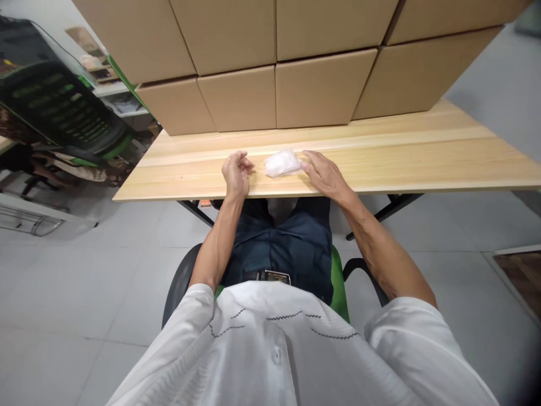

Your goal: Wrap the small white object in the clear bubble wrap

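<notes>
Brown cardboard boxes [236,98] hog the far side of the view, packed side by side in two visible rows, top of the stack cut off. They're lined up toward the back of the pale wooden table [422,152], I'd guess so the near strip can serve as working room. Green-and-black chair [181,287] is parked close to the front edge, which makes sense for reaching over the tabletop.

Now the hands. The right hand [325,175] is stretched out with fingers pretty straight, not clenched around anything. The left hand [237,175] has its fingers loosely curled, nothing visible in it.

Smallest of the lot is a white, plastic-looking packet [281,163] lying on the table between them. Left hand's just beside it, with a gap. Right fingertips are right at its other end, but can't tell if they're actually touching. Probably placed like that so either hand can get at it.
</notes>
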### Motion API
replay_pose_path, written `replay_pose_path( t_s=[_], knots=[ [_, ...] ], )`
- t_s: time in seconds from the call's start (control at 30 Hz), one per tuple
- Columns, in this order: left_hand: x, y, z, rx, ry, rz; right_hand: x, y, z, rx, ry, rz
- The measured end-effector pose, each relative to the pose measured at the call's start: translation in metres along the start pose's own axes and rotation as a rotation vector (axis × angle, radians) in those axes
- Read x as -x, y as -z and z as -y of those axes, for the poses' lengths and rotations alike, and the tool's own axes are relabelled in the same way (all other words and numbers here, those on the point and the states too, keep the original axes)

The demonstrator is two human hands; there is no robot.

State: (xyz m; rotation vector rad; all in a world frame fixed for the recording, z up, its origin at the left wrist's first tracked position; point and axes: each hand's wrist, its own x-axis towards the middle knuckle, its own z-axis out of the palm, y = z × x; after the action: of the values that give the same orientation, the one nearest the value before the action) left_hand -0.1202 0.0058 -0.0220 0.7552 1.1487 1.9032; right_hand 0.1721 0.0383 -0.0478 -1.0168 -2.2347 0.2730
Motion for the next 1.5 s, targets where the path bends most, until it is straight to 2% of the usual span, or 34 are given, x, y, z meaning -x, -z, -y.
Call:
replay_pose_path(
  t_s=[0.07,0.17,0.4,0.53,0.67,0.83,0.93,1.1,1.27,1.37,1.5],
  knots=[
    [0.009,-0.005,-0.01,0.09,0.079,-0.033,-0.001,0.0,-0.001,-0.005,-0.068,-0.035],
    [0.017,-0.01,-0.019,0.108,0.162,-0.021,-0.002,0.002,-0.001,-0.012,-0.14,-0.005],
    [0.018,-0.01,-0.02,0.091,0.187,-0.022,-0.005,0.001,-0.001,-0.012,-0.13,0.034],
    [0.013,-0.007,-0.015,0.059,0.114,0.012,-0.007,0.0,-0.002,-0.157,-0.147,0.045],
    [0.008,-0.003,-0.002,0.0,0.07,0.1,-0.013,0.001,-0.003,-0.329,-0.185,0.05],
    [-0.001,0.005,0.023,-0.241,-0.104,0.189,-0.023,-0.004,-0.006,-0.433,-0.193,-0.011],
    [-0.009,0.009,0.034,-0.47,-0.234,0.263,-0.027,-0.01,-0.012,-0.425,-0.195,-0.015],
    [-0.017,0.013,0.041,-0.769,-0.412,0.316,-0.033,-0.018,-0.019,-0.369,-0.163,0.006],
    [-0.017,0.016,0.043,-0.877,-0.431,0.425,-0.042,-0.025,-0.011,-0.285,-0.016,0.025],
    [-0.017,0.018,0.043,-0.906,-0.451,0.436,-0.052,-0.032,-0.003,-0.262,0.061,0.073],
    [-0.017,0.018,0.042,-0.913,-0.471,0.43,-0.065,-0.046,0.001,-0.244,0.081,0.122]
  ],
)
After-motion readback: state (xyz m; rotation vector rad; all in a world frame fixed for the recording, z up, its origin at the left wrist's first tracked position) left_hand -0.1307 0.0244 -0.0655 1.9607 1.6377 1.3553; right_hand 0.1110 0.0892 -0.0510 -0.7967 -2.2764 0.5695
